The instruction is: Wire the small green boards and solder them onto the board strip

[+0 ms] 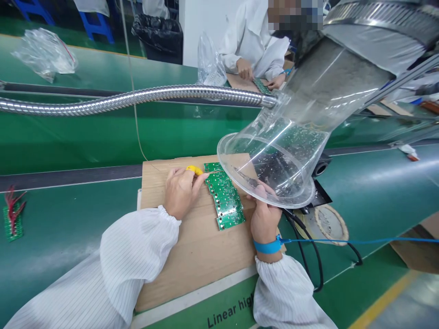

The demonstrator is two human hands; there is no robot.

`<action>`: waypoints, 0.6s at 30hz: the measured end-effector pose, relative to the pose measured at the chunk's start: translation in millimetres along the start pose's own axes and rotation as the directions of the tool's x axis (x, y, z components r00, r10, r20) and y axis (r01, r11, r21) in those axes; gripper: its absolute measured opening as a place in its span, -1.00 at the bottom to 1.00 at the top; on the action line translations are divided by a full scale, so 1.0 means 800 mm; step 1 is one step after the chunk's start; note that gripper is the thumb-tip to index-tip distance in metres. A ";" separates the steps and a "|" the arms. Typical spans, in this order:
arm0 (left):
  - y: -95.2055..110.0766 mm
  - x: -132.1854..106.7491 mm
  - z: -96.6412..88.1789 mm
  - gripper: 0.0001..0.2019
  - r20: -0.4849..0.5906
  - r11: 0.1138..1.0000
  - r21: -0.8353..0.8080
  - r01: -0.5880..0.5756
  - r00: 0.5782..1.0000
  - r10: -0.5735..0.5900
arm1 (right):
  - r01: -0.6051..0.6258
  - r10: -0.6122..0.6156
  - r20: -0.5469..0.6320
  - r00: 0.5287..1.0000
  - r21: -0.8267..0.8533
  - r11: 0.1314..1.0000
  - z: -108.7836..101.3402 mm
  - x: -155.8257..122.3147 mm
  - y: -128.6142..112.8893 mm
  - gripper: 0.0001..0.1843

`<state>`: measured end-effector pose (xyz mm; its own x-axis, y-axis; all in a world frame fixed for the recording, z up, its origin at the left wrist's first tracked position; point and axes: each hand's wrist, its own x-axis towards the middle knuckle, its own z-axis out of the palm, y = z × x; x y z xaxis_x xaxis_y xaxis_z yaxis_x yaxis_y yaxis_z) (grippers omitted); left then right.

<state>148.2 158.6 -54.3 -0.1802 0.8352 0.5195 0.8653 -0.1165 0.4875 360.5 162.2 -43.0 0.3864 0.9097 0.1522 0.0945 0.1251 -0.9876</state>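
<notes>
A strip of green circuit boards (pixel 224 196) lies on a brown cardboard sheet (pixel 185 260) between my hands. My left hand (pixel 181 192), with a yellow finger cot (pixel 195 170) on one finger, is closed in a pinch on thin solder wire (pixel 215 172) that reaches over the boards' far end. To the right of the boards, my right hand (pixel 265 212) is closed around a slim soldering iron (pixel 249 179), partly seen through the clear fume hood (pixel 284 155). A blue wrist strap (pixel 267 246) circles that wrist. The iron's tip is hard to make out.
The hood hangs low over my right hand, with a metal gooseneck (pixel 137 97) joined to it. Black cables (pixel 308 251) and a round dish (pixel 329 224) are at the right. A board with red wires (pixel 13 217) lies far left. A co-worker (pixel 254 45) sits opposite.
</notes>
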 end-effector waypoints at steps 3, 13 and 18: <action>0.001 0.000 -0.002 -0.56 0.012 1.000 0.000 0.003 1.000 -0.003 | -0.001 0.001 0.011 1.000 0.012 1.000 0.000 0.000 -0.002 -0.57; 0.001 -0.004 0.003 -0.48 -0.015 0.999 0.003 0.048 0.999 -0.047 | 0.036 -0.036 0.000 0.999 -0.080 0.996 0.001 0.001 0.000 -0.56; 0.002 -0.002 0.000 -0.61 0.012 0.998 -0.051 -0.037 0.999 0.037 | 0.034 -0.035 -0.023 0.999 -0.070 0.997 0.002 0.002 -0.001 -0.55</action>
<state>149.5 157.0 -54.6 -0.1422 0.8365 0.5291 0.8466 -0.1742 0.5030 359.8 164.0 -41.6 0.4036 0.8954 0.1879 0.1711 0.1279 -0.9769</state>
